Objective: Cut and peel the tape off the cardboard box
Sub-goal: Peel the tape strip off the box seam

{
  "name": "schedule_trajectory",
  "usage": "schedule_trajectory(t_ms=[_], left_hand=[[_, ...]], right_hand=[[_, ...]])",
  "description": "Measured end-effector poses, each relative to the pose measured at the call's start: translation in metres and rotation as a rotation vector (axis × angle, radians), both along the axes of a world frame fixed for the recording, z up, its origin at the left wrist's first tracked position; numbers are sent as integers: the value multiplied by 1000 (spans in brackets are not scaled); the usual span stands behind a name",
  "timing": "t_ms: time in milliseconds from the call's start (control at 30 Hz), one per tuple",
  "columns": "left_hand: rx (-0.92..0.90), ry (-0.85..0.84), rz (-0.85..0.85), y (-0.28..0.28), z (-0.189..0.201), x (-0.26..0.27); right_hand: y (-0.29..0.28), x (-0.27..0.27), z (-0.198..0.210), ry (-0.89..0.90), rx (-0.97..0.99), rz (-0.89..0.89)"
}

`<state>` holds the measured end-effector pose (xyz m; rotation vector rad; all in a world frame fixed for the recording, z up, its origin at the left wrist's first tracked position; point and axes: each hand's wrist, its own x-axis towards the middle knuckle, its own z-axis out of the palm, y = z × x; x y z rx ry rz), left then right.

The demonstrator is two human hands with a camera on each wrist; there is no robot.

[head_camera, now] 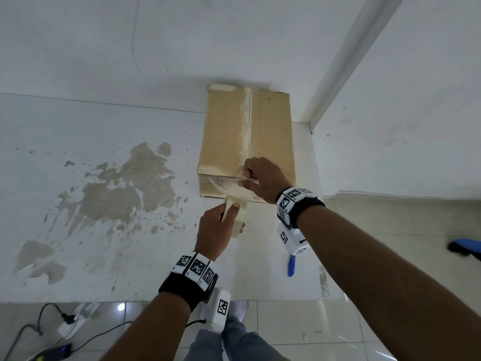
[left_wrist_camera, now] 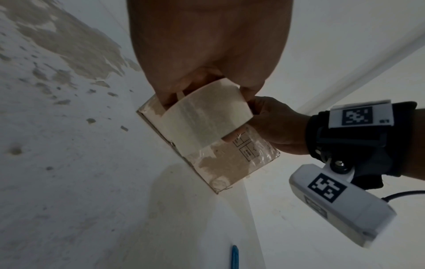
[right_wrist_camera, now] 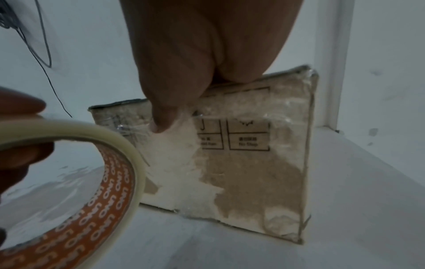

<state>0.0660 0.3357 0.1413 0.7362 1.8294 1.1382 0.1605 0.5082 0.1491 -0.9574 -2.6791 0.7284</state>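
The cardboard box (head_camera: 247, 142), judged light and easily shifted on the counter (head_camera: 104, 126), is pinned at its near edge by the right hand (head_camera: 263, 178) (fingers curled), while the thin, clingy tape (head_camera: 235, 212), its roll gripped in the left hand (head_camera: 216, 230), is best pulled low.
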Motion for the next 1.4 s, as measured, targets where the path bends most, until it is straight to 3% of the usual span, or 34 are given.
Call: schedule_trajectory(t_ms=[233, 400, 733, 833, 1000, 1067, 1133, 1233, 1400], left_hand=[[6, 5, 2, 2, 0, -2], [-1, 5, -2, 1, 0, 0], [142, 16, 100, 5, 21, 1], [211, 39, 120, 11, 36, -2], [314, 99, 57, 38, 66, -12], [351, 147, 30, 51, 79, -17], [381, 206, 10, 62, 91, -20], [434, 260, 6, 71, 104, -21], [460, 243, 4, 77, 109, -17]], right_hand=[[9, 6, 7, -29, -128, 31], [4, -1, 7, 4, -111, -74], [5, 9, 12, 3, -62, 108], [6, 15, 23, 28, -243, 38], [-1, 14, 58, 512, -791, -387], [-4, 10, 75, 552, -934, -435], [-3, 7, 90, 536, -912, -414], [2, 9, 108, 501, -702, -351], [9, 16, 129, 451, -497, -302]])
